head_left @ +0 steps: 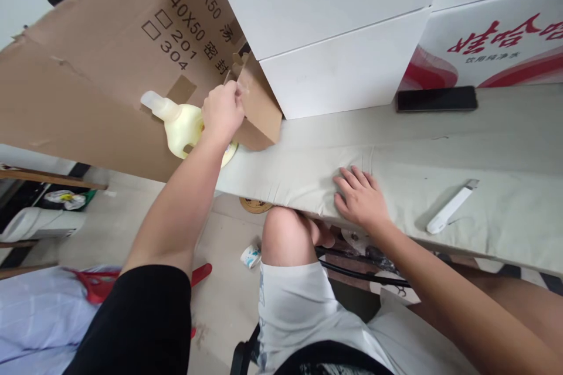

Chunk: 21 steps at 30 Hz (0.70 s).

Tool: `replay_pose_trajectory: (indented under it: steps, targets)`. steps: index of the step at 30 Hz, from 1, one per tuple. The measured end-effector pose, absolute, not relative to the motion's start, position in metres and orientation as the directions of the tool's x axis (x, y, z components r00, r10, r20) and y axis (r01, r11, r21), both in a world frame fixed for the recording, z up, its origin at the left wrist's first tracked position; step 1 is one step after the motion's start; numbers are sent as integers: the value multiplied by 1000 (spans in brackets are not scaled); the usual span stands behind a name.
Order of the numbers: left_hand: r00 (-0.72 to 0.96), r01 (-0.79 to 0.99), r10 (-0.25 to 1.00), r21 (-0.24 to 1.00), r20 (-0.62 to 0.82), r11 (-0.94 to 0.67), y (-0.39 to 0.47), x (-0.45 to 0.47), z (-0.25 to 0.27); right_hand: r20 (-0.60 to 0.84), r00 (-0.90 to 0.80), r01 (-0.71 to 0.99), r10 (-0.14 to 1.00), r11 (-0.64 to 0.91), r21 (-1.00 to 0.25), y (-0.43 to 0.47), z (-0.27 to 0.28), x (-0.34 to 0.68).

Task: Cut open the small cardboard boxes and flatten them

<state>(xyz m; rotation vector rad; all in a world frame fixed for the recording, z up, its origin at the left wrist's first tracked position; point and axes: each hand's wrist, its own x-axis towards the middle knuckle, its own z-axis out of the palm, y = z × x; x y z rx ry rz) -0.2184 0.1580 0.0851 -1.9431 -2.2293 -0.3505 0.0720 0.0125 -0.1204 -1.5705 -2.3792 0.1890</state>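
Note:
My left hand [223, 106] reaches forward, its fingers curled at the upper edge of a small brown cardboard box [259, 102]; the fingertips are partly hidden. Beneath that forearm stands a pale yellow bottle [182, 129] with a whitish cap, its lower part covered by my arm. My right hand [361, 196] lies flat on the pale cloth-covered surface [316, 158], fingers spread and holding nothing. To its right rests a white utility knife [453, 206].
A large printed cardboard carton [101, 70] stands behind the bottle. White boxes [334, 70] are stacked at the back, beside a red-and-white carton [497, 41]. A black phone [437, 99] lies before them. On the floor is a paper cup [250, 255].

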Motion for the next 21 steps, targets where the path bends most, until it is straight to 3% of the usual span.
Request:
replay_pose_trajectory:
  steps: [5,8,12,14,16,18,21]
  targets:
    - [-76,997,960,38,268,68,134,-200,92,159,-366,879,917,396,-265,13,-121,73]
    - [51,998,971,15,235,-56,100,-173,89,156,-366,878,917,396,-267,13,-122,73]
    - [321,932,935,123,154,-340,45,-135,89,152,-366,879,918,394,-269,13,-121,73]
    - [417,863,875,195,245,-466,31,-129,92,152,-363,881,919,392,-266,13,-120,73]
    - [382,830,829,243,408,-502,36,-139,93,152,-363,881,919,392,-266,13,-120,73]
    - [208,849,832,328,514,-415,60,-160,88,155,-364,879,919,393,-268,13,-120,73]
    - [-78,796,891,566,447,-214,108,-197,67,167,-364,876,916,398,-271,12,-121,73]
